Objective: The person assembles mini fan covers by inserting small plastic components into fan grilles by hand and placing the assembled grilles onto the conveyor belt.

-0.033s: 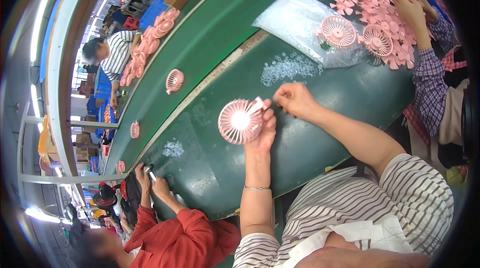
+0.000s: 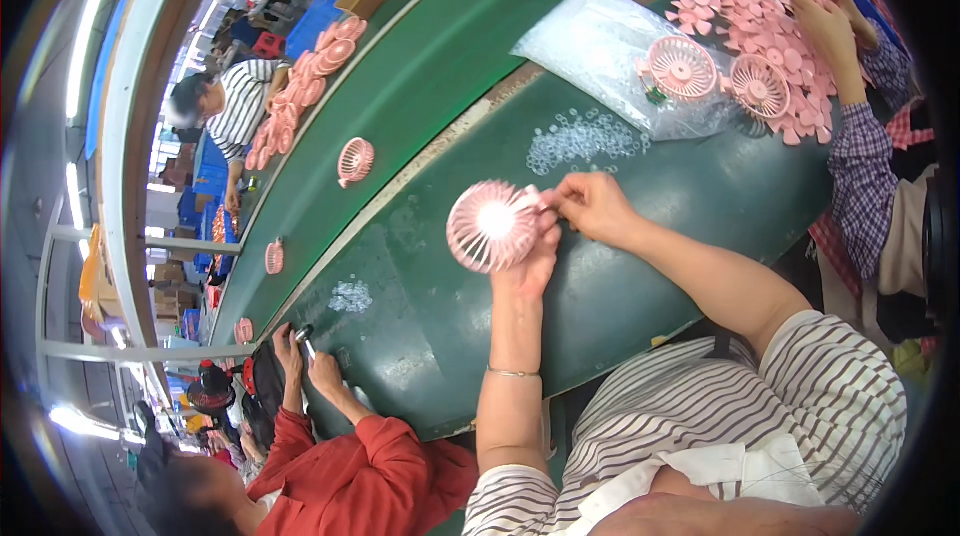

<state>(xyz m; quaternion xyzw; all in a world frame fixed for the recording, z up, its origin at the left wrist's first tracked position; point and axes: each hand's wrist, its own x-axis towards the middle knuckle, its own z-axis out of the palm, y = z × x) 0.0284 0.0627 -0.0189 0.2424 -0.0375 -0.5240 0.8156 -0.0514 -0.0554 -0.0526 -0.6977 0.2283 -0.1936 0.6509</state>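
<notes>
two hands on one pink fan (image 2: 492,226) above green surface (image 2: 640,236) | left hand (image 2: 532,258) closed on fan's rim | right hand (image 2: 592,204) pinching at its edge | washers (image 2: 582,140) loose, two fans (image 2: 718,76) waiting | judged mid-assembly

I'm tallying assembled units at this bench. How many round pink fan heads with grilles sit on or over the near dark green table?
3: one fan head held in the left hand, with the right hand at its edge, and two fan heads lying on the clear plastic bag. More may be hidden.
</notes>
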